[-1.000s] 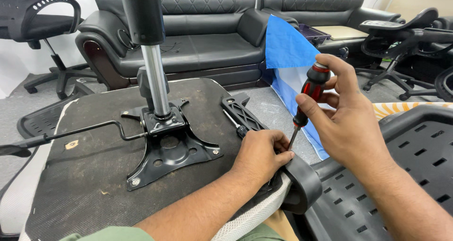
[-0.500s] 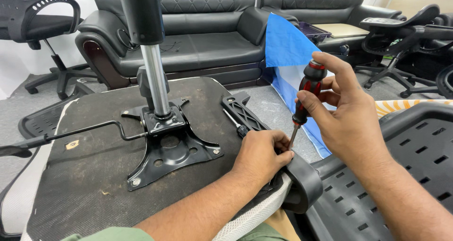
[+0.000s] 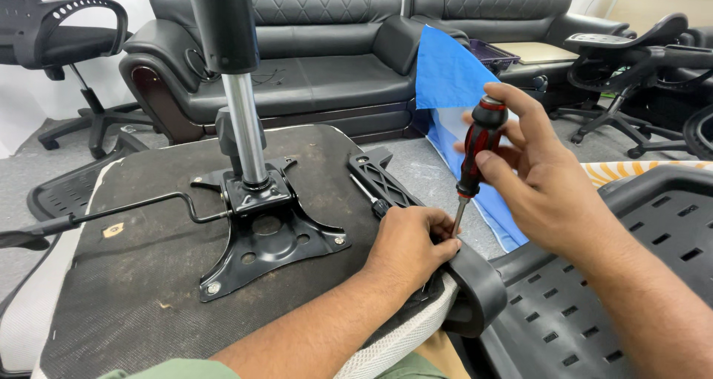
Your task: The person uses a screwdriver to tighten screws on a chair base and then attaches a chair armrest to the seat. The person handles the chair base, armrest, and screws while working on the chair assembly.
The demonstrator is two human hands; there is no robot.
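- My right hand (image 3: pixel 546 178) wraps the red-and-black handle of the screwdriver (image 3: pixel 475 152), fingers closed around it; the shaft points steeply down, its tip hidden behind my left hand.
- My left hand (image 3: pixel 408 245) rests palm down at the seat's right edge, fingers curled over something beside the screwdriver shaft; what they press on, I cannot tell.
- The upturned chair seat (image 3: pixel 134 290) lies flat in front of me, underside up.
- A black metal mechanism plate (image 3: pixel 267 242) is bolted at its middle, with the gas cylinder (image 3: pixel 238 97) rising upright from it.
- A black armrest bracket (image 3: pixel 382 182) lies on the seat, just behind my left hand.
- A curved black armrest (image 3: pixel 475 297) sits just right of my left hand.
- A blue sheet (image 3: pixel 445 74) and a black sofa (image 3: pixel 334 52) lie beyond.
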